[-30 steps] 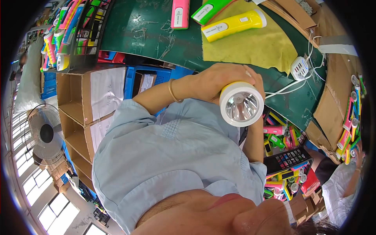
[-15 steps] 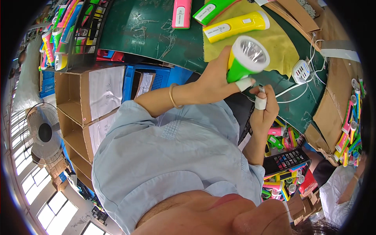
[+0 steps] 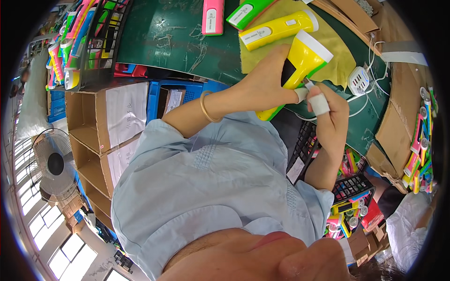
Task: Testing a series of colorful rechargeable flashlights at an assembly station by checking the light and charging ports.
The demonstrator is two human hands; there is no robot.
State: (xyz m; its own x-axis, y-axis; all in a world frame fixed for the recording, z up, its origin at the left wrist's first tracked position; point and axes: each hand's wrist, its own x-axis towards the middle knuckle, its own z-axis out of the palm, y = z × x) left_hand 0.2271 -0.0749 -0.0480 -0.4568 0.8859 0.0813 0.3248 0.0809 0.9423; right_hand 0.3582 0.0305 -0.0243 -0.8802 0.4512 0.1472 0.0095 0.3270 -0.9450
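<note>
My left hand (image 3: 260, 77) is wrapped round a yellow and green flashlight (image 3: 309, 52) with a white head rim and a dark panel on its side. The flashlight's head points up and to the right, above the table's near edge. In my right hand (image 3: 330, 112), thumb and finger pinch a small cable plug (image 3: 308, 83) against the flashlight's green-edged side; whether it sits in a socket I cannot tell. White tape wraps digits on both hands. Beyond lie a yellow flashlight (image 3: 276, 30) on a yellow cloth (image 3: 337, 61), a green one (image 3: 248, 11) and a pink one (image 3: 213, 18).
A white multi-port charger (image 3: 358, 80) with white cables (image 3: 358, 114) rests on the green table (image 3: 154, 40). Black crates of flashlights stand at far left (image 3: 89, 56) and lower right (image 3: 349, 187). Cardboard compartments (image 3: 86, 117) and a fan (image 3: 55, 164) are on the left.
My left hand has turned the flashlight, so its yellow side shows instead of its lens. My right hand has brought the plug up against the flashlight's side.
</note>
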